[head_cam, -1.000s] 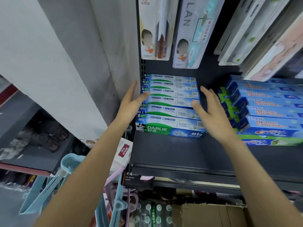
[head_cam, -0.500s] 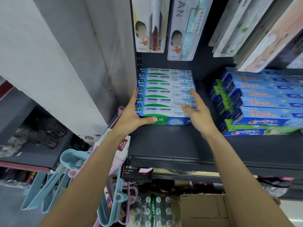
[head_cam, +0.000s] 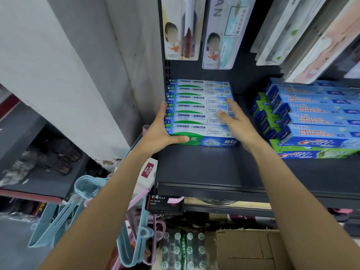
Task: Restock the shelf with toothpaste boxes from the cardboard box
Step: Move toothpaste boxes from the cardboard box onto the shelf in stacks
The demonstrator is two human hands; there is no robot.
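A row of several blue-and-green Darlie toothpaste boxes (head_cam: pixel 198 110) lies flat at the back left of the dark shelf (head_cam: pixel 204 168). My left hand (head_cam: pixel 159 133) is at the row's front left corner, with its thumb pressed across the front face of the nearest box and its fingers straight along the left ends. My right hand (head_cam: pixel 235 121) lies flat with straight fingers on the tops of the boxes at the right end. The brown cardboard box (head_cam: pixel 251 250) stands on the floor below the shelf, between my forearms.
Stacked Crest toothpaste boxes (head_cam: pixel 311 121) fill the shelf's right side. Toothbrush packs (head_cam: pixel 181 28) hang above. A white pillar (head_cam: pixel 78 75) borders the left. Blue and pink hangers (head_cam: pixel 87 191) and a wrapped pack of green bottles (head_cam: pixel 181 248) sit below.
My left hand slid down from the row's left side to its front corner, thumb now across the nearest box. My right hand moved onto the right end of the row.
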